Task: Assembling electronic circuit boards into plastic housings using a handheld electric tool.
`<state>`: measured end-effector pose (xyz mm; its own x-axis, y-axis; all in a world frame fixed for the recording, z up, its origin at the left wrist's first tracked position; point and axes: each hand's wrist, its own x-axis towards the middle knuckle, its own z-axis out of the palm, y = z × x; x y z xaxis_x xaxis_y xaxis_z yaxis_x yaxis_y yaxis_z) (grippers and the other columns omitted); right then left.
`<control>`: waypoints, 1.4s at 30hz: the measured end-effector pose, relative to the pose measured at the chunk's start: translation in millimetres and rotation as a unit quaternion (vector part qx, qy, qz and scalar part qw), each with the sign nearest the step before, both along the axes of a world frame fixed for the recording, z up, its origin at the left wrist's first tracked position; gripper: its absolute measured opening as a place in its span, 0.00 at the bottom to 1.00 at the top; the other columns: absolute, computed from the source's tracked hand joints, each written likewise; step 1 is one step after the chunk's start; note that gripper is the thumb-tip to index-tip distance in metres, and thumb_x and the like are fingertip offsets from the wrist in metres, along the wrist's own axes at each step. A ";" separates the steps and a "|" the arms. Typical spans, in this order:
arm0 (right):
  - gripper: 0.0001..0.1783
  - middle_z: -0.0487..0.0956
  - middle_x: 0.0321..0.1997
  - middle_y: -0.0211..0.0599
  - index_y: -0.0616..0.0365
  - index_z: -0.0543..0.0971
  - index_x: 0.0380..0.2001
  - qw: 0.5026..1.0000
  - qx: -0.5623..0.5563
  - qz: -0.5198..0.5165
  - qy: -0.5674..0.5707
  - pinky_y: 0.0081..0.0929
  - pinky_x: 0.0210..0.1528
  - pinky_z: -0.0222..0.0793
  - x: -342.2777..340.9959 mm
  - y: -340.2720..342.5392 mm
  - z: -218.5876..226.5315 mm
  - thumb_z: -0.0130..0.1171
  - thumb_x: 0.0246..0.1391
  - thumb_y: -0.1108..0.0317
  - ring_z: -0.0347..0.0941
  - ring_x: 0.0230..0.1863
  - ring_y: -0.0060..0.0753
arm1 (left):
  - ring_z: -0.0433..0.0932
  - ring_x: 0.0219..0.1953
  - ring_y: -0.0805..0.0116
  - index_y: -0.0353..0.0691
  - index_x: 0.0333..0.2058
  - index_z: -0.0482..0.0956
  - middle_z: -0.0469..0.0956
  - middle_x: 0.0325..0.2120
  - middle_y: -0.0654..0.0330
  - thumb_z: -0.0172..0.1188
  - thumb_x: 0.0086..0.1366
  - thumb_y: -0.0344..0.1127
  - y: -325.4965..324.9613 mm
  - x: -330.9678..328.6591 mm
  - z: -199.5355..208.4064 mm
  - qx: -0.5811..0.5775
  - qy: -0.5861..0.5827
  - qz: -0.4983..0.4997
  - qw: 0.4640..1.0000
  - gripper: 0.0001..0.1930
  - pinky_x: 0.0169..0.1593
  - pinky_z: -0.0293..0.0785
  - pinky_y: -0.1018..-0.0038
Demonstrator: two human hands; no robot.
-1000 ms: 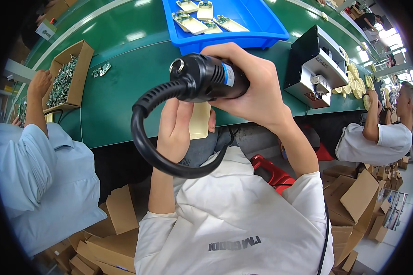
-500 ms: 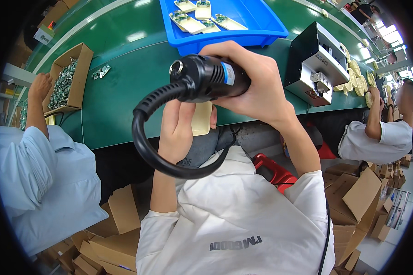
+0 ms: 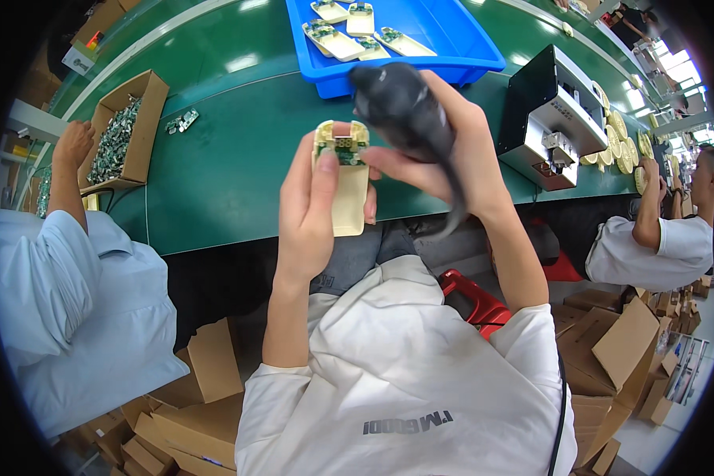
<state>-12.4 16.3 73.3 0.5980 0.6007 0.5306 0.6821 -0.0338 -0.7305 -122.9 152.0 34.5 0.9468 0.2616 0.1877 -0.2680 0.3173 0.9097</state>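
My left hand [image 3: 305,210] grips a long cream plastic housing [image 3: 349,208] upright over the table's near edge. A small green circuit board [image 3: 347,152] sits in its top end, and my left thumb lies on that board's edge. In my right hand [image 3: 476,163] is a black corded electric screwdriver [image 3: 401,103], tilted and blurred, beside the housing's top. My right thumb and fingertips come close to the board's right side; whether they touch it I cannot tell. The screwdriver's bit is not visible.
Ahead stands a blue bin [image 3: 325,81] holding several cream housings with boards. A carton [image 3: 152,119] of circuit boards is at left, near loose boards [image 3: 182,121] and a co-worker's hand [image 3: 74,143]. A black-and-silver machine [image 3: 559,131] stands right. A red stool [image 3: 474,305] is beside me.
The screwdriver has swung up and to the right, away from the housing, and its cable has swung right too. The housing's top and its circuit board now show.
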 end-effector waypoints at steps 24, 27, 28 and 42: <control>0.28 0.81 0.38 0.36 0.64 0.74 0.51 0.988 -0.063 0.055 0.128 0.21 0.41 0.75 4.8 -14.7 -1.9 0.71 0.45 0.77 0.78 0.43 0.24 | 0.72 0.48 0.70 0.35 0.58 0.63 0.72 0.48 0.56 0.42 0.75 0.37 -5.0 6.2 -9.2 0.098 -0.029 0.068 0.992 0.18 0.52 0.67 0.75; 0.26 0.78 0.32 0.30 0.63 0.74 0.48 0.977 0.036 0.060 0.201 0.17 0.37 0.70 -0.7 -8.9 -3.3 0.71 0.44 0.73 0.74 0.36 0.17 | 0.71 0.50 0.70 0.34 0.58 0.64 0.72 0.49 0.56 0.46 0.73 0.34 -8.5 7.7 -4.2 0.097 -0.053 0.082 0.990 0.18 0.53 0.67 0.74; 0.25 0.77 0.29 0.27 0.63 0.75 0.46 0.966 0.087 0.063 0.236 0.15 0.34 0.68 -1.4 -8.1 -3.6 0.71 0.44 0.70 0.71 0.32 0.13 | 0.71 0.50 0.70 0.34 0.58 0.65 0.72 0.49 0.56 0.49 0.71 0.31 -9.5 8.2 -1.3 0.098 -0.069 0.092 0.989 0.19 0.52 0.69 0.74; 0.24 0.77 0.32 0.33 0.61 0.72 0.48 0.966 0.091 0.071 0.231 0.17 0.32 0.70 -4.5 -25.0 3.7 0.67 0.47 0.74 0.75 0.31 0.20 | 0.82 0.40 0.54 0.32 0.49 0.70 0.71 0.52 0.40 0.64 0.59 0.24 24.2 10.7 -22.7 0.028 -0.149 -0.043 0.988 0.20 0.41 0.82 0.66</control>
